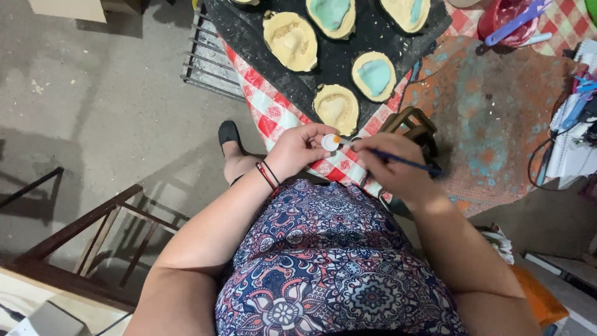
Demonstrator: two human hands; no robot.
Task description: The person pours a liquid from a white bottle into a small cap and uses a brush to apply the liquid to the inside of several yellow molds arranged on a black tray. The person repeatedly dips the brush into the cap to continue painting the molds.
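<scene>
My left hand (pixel 300 149) holds a small round white piece (pixel 330 142) with an orange spot, pinched between its fingers above the table's near edge. My right hand (pixel 392 167) grips a thin blue paintbrush (pixel 404 162), whose tip touches the white piece. Both hands sit close together just in front of my patterned dress. Black and red bands circle my left wrist.
A black board (pixel 348 59) on the red-checked tablecloth (pixel 273 115) carries several yellow moulds (pixel 290 40), some filled with turquoise. A red bowl (pixel 507 18) with a blue tool stands far right. A wooden stand (pixel 413 124) is beside my right hand. Wooden rails (pixel 93 224) lie left.
</scene>
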